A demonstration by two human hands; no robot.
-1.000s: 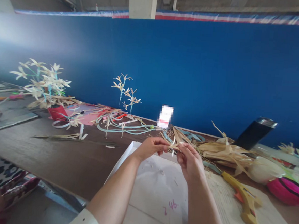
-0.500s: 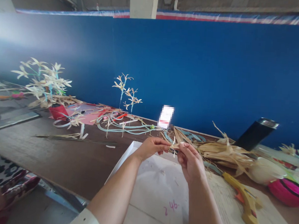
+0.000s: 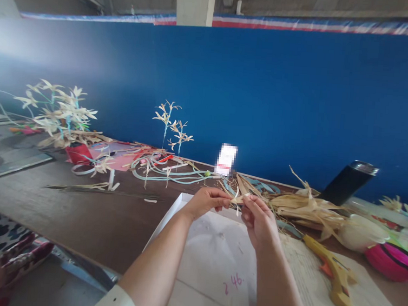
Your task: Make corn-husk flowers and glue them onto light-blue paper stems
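Observation:
Above the far end of a white box lid [image 3: 214, 256], both my hands meet around a small pale flower of dried husk strips [image 3: 237, 199]. The fingertips of my left hand [image 3: 205, 202] pinch it from the left side. From the right, my right hand [image 3: 259, 217] grips it between thumb and forefinger. A thin curved petal sticks up between the hands and another hangs below. The exact spot where the fingers press is too small to make out.
Right of the lid lie a yellow glue gun [image 3: 332, 269], dried corn husks [image 3: 305, 209], a dark flask [image 3: 348, 182] and a pink pouch [image 3: 394, 262]. Blue-green tubing [image 3: 174, 176] and a lit phone [image 3: 226, 159] are behind. Leftward are a husk-flower arrangement [image 3: 67, 108] and a tablet [image 3: 19, 163].
My hands stay nearly still around the small husk flower, with only a slight shift. At the far left, a thin pale curved strand now shows beside the flower arrangement.

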